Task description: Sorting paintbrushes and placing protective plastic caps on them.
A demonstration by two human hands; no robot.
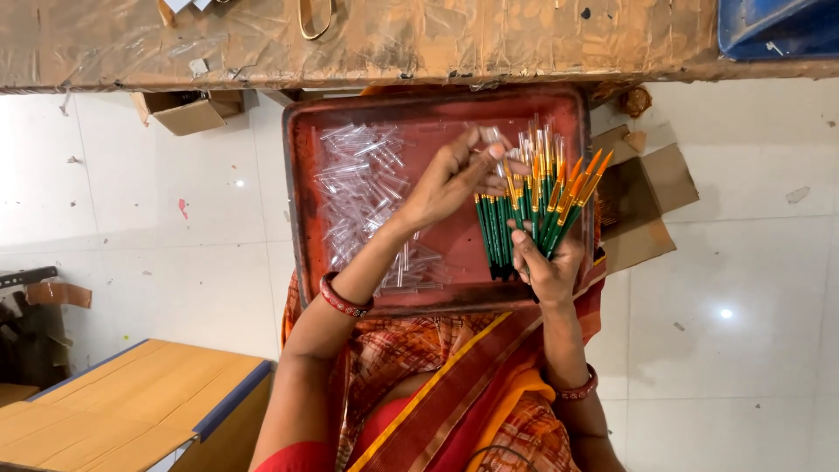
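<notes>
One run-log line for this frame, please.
right hand: holds bunch of green paintbrushes | left hand: pinches clear cap at brush tips | red tray on lap: loose clear caps

Person wearing an orange and red patterned sari with a gold-striped border (454, 385), and red bangles (343, 300) on both wrists.

Bunch of thin paintbrushes (533, 210), green handles, orange-gold ferrules, fanned upright in the right hand (549, 267), tips up, many tips already in clear caps. Left hand (450, 179) pinches one small clear plastic cap (491, 136) just beside the brush tips. Loose pile of the same clear caps (363, 197) lies in the left part of the red tray (437, 262).
</notes>
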